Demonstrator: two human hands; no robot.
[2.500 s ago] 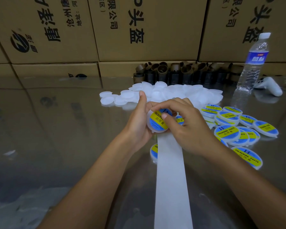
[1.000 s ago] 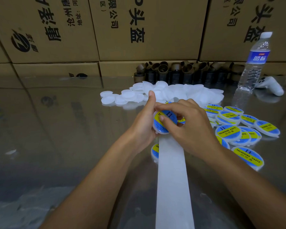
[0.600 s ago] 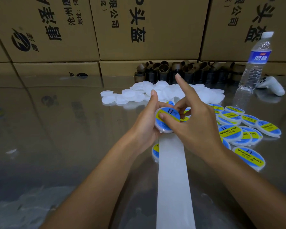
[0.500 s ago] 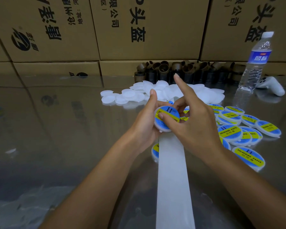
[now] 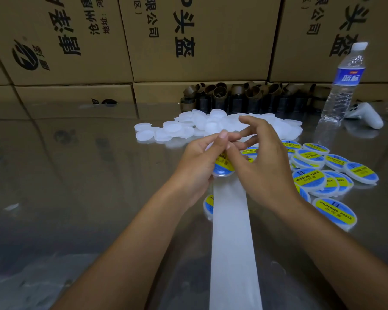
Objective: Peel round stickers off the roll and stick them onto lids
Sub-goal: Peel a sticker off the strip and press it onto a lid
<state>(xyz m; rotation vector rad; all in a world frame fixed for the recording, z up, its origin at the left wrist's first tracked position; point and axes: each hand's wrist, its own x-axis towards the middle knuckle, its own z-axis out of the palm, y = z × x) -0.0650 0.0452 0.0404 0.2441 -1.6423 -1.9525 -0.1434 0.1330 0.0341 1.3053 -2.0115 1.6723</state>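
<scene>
Gripping a stickered lid (image 5: 222, 168) between upright thumb and curled fingers, the left hand (image 5: 196, 163) holds it tilted just above the desk (image 5: 76, 175), over the far end of the white backing strip (image 5: 231, 242). The right hand (image 5: 263, 168) is wide, fingers splayed forward, its thumb pressing the lid's label. Plain lids (image 5: 184, 128) lie heaped beyond; labelled lids (image 5: 309, 179) lie to the right

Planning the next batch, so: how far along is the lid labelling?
Done: a cluster of labelled lids lies at the right. In hand: the left hand holds a stickered lid, with the right hand thumb on its sticker. Left: a pile of plain lids behind the hands.
</scene>
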